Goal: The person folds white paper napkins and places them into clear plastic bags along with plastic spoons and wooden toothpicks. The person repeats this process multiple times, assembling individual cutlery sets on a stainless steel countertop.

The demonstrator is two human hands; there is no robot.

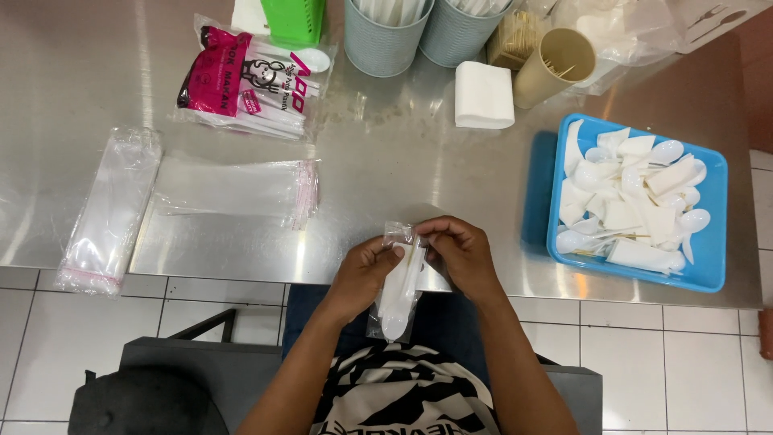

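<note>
Both the left hand (364, 274) and right hand (459, 254) are pinching a clear bag (398, 282) holding a white spoon (396, 302), just off the table (386, 153) edge. Beyond, the blue tray (713, 266) is waiting. Loose pinching could be letting the spoon slide out.

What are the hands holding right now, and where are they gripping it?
Both hands, left hand and right hand, pinch the top end of a narrow clear plastic sleeve holding a white plastic spoon.

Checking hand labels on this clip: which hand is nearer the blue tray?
Right. The right hand sits just left of the blue tray, pinching the clear sleeve; the left hand holds the sleeve farther left.
</note>
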